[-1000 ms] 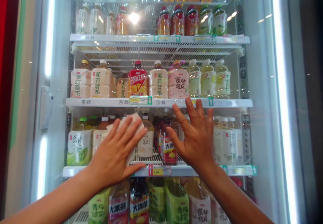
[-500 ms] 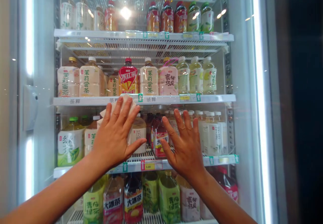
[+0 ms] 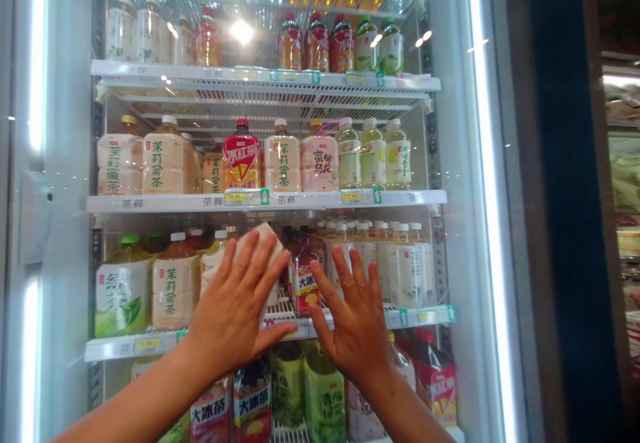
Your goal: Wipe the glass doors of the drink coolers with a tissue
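Observation:
My left hand [image 3: 245,300] lies flat with fingers spread over a pale wiping cloth [image 3: 273,233], holding it against the glass door of a drinks cooler. Most of the cloth is hidden under the fingers; its edges show above and beside them. To the right, my right hand [image 3: 353,316] is open, fingers apart, palm towards the glass, with nothing seen in it. Behind the glass, a dark red tea bottle [image 3: 304,280] stands between the two hands. A green-capped bottle [image 3: 125,290] is left of my left hand.
White wire shelves [image 3: 310,200] hold rows of bottled teas behind the glass. Bright light strips run down both sides, the right one [image 3: 493,196] beside a dark frame [image 3: 565,230]. A grey lock-like fitting [image 3: 36,216] is at left. Stocked shelves [image 3: 627,210] appear far right.
Both hands have moved down relative to the shelves, the cloth moving with my left hand. The view has turned slightly right, bringing the shelves at the far right into sight.

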Tool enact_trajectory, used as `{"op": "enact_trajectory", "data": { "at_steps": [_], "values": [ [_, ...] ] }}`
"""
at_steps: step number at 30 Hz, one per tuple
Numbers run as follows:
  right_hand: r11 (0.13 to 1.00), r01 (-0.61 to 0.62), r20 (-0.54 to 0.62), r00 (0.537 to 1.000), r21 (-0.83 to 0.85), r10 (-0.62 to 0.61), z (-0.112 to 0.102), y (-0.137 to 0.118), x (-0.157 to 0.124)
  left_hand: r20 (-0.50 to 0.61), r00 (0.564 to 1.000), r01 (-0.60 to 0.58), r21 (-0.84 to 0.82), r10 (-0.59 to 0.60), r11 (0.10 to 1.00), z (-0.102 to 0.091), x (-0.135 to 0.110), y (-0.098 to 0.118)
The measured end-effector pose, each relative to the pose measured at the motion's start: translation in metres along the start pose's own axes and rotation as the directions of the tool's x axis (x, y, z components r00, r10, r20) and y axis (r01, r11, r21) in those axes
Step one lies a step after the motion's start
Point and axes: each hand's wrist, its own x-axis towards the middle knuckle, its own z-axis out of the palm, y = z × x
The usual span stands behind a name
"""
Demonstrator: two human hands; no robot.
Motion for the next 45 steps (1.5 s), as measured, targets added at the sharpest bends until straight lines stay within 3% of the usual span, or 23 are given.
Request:
{"op": "enact_trajectory", "data": {
  "at_steps": [4, 6, 9, 11, 13, 15, 17, 19, 21, 24, 26, 28, 31, 33, 35, 37, 39, 41, 43, 45],
  "values": [
    [1.0, -0.027, -0.008, 1.0, 0.007, 0.027, 0.0, -0.001, -0.004, 0.08, 0.966, -0.242, -0.05, 0.245, 0.969, 0.005, -0.077, 0.051],
    [0.999, -0.042, 0.003, 0.999, 0.007, 0.042, -0.001, -0.003, -0.012, 0.121, 0.95, -0.282, -0.066, 0.289, 0.957, 0.002, -0.095, 0.055],
    [0.997, -0.075, 0.018, 0.997, 0.011, 0.074, -0.001, -0.01, -0.031, 0.104, 0.979, -0.168, -0.066, 0.174, 0.984, -0.005, -0.073, 0.028],
    [0.994, -0.112, 0.019, 0.994, 0.008, 0.111, 0.0, -0.018, -0.047, 0.08, 0.997, 0.017, -0.056, -0.012, 0.998, -0.004, -0.055, 0.014],
    [0.988, -0.153, 0.012, 0.988, -0.001, 0.153, 0.002, -0.026, -0.062, 0.082, 0.99, 0.119, -0.063, -0.114, 0.991, 0.001, -0.058, 0.022],
    [0.983, -0.185, 0.002, 0.983, -0.005, 0.185, 0.004, -0.033, -0.077, 0.113, 0.99, 0.093, -0.078, -0.084, 0.993, 0.006, -0.086, 0.048],
    [0.981, -0.192, 0.007, 0.981, -0.006, 0.192, 0.005, -0.037, -0.088, 0.153, 0.987, -0.042, -0.095, 0.057, 0.995, 0.007, -0.116, 0.072],
    [0.984, -0.179, 0.026, 0.984, -0.007, 0.179, 0.005, -0.039, -0.096, 0.183, 0.97, -0.136, -0.125, 0.157, 0.983, 0.005, -0.126, 0.075],
    [0.987, -0.161, 0.031, 0.986, -0.006, 0.161, 0.005, -0.039, -0.099, 0.164, 0.979, -0.092, -0.157, 0.117, 0.983, 0.0, -0.108, 0.053],
    [0.988, -0.153, 0.004, 0.988, 0.011, 0.153, 0.006, -0.038, -0.1, 0.047, 0.988, 0.151, -0.138, -0.145, 0.979, -0.002, -0.065, 0.008],
    [0.988, -0.154, -0.01, 0.988, 0.025, 0.154, 0.007, -0.038, -0.1, 0.01, 0.975, 0.223, -0.126, -0.224, 0.967, 0.0, -0.059, 0.003],
    [0.987, -0.158, -0.014, 0.987, 0.032, 0.159, 0.008, -0.038, -0.1, 0.039, 0.983, 0.182, -0.131, -0.179, 0.975, 0.003, -0.082, 0.023],
    [0.986, -0.16, -0.01, 0.987, 0.038, 0.16, 0.008, -0.038, -0.1, 0.123, 0.992, -0.012, -0.144, 0.03, 0.989, 0.005, -0.133, 0.058],
    [0.987, -0.158, -0.007, 0.987, 0.042, 0.159, 0.007, -0.038, -0.1, 0.144, 0.985, -0.072, -0.156, 0.095, 0.985, 0.003, -0.144, 0.057],
    [0.987, -0.154, -0.011, 0.988, 0.046, 0.155, 0.007, -0.037, -0.1, 0.12, 0.993, 0.0, -0.152, 0.018, 0.988, -0.001, -0.131, 0.037],
    [0.987, -0.151, -0.018, 0.988, 0.051, 0.152, 0.007, -0.037, -0.1, 0.07, 0.989, 0.142, -0.134, -0.134, 0.981, -0.003, -0.114, 0.015],
    [0.987, -0.152, -0.022, 0.988, 0.057, 0.154, 0.007, -0.037, -0.1, 0.042, 0.972, 0.234, -0.131, -0.231, 0.963, -0.002, -0.115, 0.01],
    [0.987, -0.152, -0.025, 0.988, 0.058, 0.154, 0.007, -0.037, -0.1, 0.055, 0.973, 0.23, -0.147, -0.224, 0.962, 0.0, -0.137, 0.024],
    [0.987, -0.149, -0.023, 0.988, 0.06, 0.15, 0.006, -0.037, -0.1, 0.094, 0.987, 0.141, -0.168, -0.127, 0.976, 0.0, -0.165, 0.039],
    [0.988, -0.143, -0.023, 0.989, 0.061, 0.144, 0.006, -0.037, -0.101, 0.119, 0.991, 0.079, -0.178, -0.058, 0.981, -0.001, -0.178, 0.039]
  ]
}}
